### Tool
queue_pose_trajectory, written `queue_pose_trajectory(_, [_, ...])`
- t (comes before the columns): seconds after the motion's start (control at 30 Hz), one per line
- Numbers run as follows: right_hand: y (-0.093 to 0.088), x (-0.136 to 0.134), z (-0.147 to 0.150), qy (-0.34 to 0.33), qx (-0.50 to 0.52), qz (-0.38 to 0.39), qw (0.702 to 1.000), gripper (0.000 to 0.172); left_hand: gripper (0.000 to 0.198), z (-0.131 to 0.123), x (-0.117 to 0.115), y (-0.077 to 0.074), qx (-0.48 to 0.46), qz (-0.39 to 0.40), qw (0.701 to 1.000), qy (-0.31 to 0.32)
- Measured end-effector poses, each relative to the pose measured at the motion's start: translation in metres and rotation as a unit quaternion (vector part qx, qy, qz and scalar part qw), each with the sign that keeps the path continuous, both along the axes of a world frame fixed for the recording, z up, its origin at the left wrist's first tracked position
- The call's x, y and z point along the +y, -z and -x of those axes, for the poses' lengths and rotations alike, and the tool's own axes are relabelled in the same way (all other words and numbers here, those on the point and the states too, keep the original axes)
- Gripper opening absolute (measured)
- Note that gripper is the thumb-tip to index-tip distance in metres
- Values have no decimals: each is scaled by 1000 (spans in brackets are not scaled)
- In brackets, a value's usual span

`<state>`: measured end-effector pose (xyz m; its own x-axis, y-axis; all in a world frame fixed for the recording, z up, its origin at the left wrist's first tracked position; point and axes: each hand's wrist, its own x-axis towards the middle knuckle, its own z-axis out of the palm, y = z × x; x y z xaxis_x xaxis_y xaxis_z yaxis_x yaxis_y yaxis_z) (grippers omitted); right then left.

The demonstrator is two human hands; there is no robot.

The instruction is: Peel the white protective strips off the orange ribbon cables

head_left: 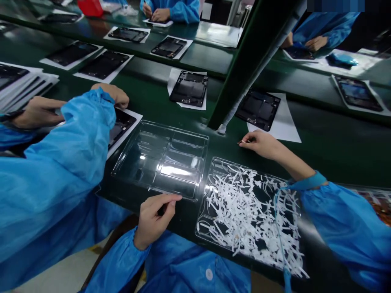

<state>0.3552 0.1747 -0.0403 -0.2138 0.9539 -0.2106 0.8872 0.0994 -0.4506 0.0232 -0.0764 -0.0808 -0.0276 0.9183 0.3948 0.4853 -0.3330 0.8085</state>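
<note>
My left hand (157,215) is at the near edge of a clear plastic tray (134,179) with moulded compartments. Its thumb and forefinger are pressed together; I cannot tell whether anything lies between them or whether they touch the tray. Out over the green bench, my right hand (259,144) pinches a small, thin reddish-brown piece (240,142), too small to name. Just beyond that hand, a dark opened tablet shell (259,110) rests on white paper. A second clear tray (201,236), covered with thin white strips (244,211), lies between my forearms.
A dark green post (244,61) rises from the bench. More tablet shells (189,87) on paper lie along the bench and farther back. At left, a co-worker's blue sleeve (85,126) reaches across another tablet (122,124). A blue wrist strap cord (279,228) hangs over the strips.
</note>
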Motion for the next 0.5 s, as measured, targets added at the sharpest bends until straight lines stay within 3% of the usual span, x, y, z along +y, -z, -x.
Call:
queue_pose_trajectory(0.1, [-34, -28, -7, 12, 41, -13, 999, 35, 21, -9, 1, -7, -20, 4, 1000, -8])
queue_pose_trajectory(0.2, [-77, -86, -13, 22, 106, -48, 993, 43, 19, -38, 12, -25, -76, 32, 996, 19])
queue_pose_trajectory(0.27, [-95, -131, -11, 40, 173, -87, 980, 40, 16, -68, 25, -41, -116, 37, 990, 74])
queue_pose_trajectory(0.4, [-94, -200, -2, 22, 300, -95, 949, 17, 35, -126, 43, -65, -208, 32, 960, 187])
queue_pose_trajectory(0.5, [-79, -227, -1, 32, 352, -79, 932, 13, 21, -150, 41, -67, -208, -9, 960, 185])
